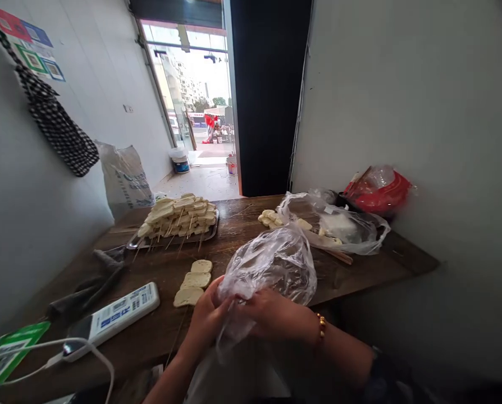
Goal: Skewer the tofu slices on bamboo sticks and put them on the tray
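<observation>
A clear plastic bag (276, 261) is bunched between my two hands at the table's front edge. My left hand (211, 311) is closed on the bag's gathered part, and my right hand (272, 314) grips it from the other side; some fingertips are hidden in the folds. Beside my left hand lies a skewer of pale flat slices (197, 279), its thin stick pointing toward me. Farther back, a metal tray (211, 235) bears a stacked heap of similar skewered slices (181, 216).
On the right lie another clear bag (347, 227), loose pale pieces (270, 219) and wooden sticks (339, 256). A red bag (379, 191) sits by the wall. To the left are a white payment device (124, 311) with a cable (85, 340), a dark cloth (91, 283) and a green card (13, 348).
</observation>
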The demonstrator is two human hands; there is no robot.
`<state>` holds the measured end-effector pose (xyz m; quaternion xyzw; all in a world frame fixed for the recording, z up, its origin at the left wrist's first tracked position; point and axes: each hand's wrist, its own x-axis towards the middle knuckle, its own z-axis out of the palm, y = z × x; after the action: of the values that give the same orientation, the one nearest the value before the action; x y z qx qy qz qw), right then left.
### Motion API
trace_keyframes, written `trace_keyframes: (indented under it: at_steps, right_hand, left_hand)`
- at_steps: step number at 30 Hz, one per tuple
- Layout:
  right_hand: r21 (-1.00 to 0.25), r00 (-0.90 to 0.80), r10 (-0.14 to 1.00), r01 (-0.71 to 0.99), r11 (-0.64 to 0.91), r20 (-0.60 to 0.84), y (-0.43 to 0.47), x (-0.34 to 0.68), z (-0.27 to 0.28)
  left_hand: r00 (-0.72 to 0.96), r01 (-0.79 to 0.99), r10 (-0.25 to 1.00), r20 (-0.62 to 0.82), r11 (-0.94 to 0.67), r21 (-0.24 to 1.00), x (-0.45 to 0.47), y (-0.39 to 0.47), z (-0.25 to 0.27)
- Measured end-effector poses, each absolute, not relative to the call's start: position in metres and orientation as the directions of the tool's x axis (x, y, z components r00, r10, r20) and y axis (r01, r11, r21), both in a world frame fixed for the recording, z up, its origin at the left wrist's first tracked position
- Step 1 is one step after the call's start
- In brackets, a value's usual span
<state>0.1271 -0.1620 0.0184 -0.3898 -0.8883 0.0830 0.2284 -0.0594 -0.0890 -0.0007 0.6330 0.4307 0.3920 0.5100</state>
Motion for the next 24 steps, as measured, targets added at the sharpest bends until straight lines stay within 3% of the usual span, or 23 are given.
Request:
trace_keyframes:
  at_steps: [3,5,8,15,20,24]
  right_hand:
    - [-0.511,-0.558,0.761,0.572,0.641,0.33,-0.176,0.152,0.037]
    - [-0.577,-0.381,0.836,0.605,0.549,0.395,-0.179,0.173,0.046]
    - [-0.55,-0.125,0.887,0.743,0.38,0.444,-0.166,0.202,0.042]
    - [-0.567,0.014,0.908,0.785,0.25,0.419,-0.09,0.267,0.005]
    - [-0.745,0.27,0.865,0.647,0.162,0.422,-0.06,0.341,-0.001]
    - [-0.888,0.451,0.822,0.44,0.134,0.348,-0.064,0.381,-0.017]
  left_hand:
    - [0.251,0.246,0.965,0.079,-0.143,0.959,-0.054,-0.088,-0.012]
    - [0.19,0.281,0.976,0.111,-0.162,0.946,-0.055,-0.09,-0.013]
    - [0.107,0.345,0.986,0.125,-0.155,0.926,-0.059,-0.093,-0.013]
    - [0.045,0.411,0.995,0.093,-0.103,0.906,-0.068,-0.088,-0.03]
    - [0.045,0.358,0.997,0.069,-0.08,0.93,-0.068,-0.082,-0.033]
    - [-0.06,0.283,0.996,0.068,-0.048,0.958,-0.064,-0.078,-0.031]
